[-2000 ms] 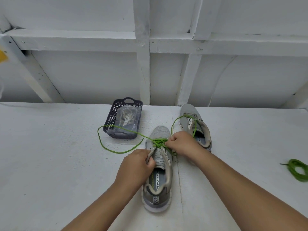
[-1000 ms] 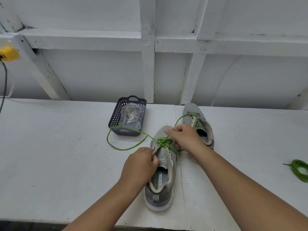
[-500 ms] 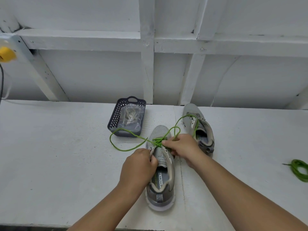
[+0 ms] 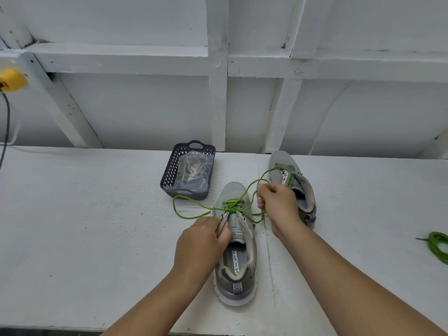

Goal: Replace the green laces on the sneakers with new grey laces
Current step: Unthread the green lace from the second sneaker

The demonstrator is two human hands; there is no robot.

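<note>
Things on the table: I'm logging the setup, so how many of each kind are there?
Sneakers: 2, near one, far one
Green laces: 2, one being pulled, one coiled at the right edge
Basket: 1
Bag of laces in the basket: 1
Total: 6

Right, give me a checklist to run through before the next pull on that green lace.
1. Left hand steadies the near sneaker at its eyelet edge: ok.
2. Right hand grips the green lace: ok.
3. Lace out of all eyelets: not ok, it crosses the lower rows.
4. Slack loop lies loose on the table, beside the basket: ok.
5. Bagged new laces ready in the basket: ok.
6. Far sneaker unlaced: cannot tell.
</note>
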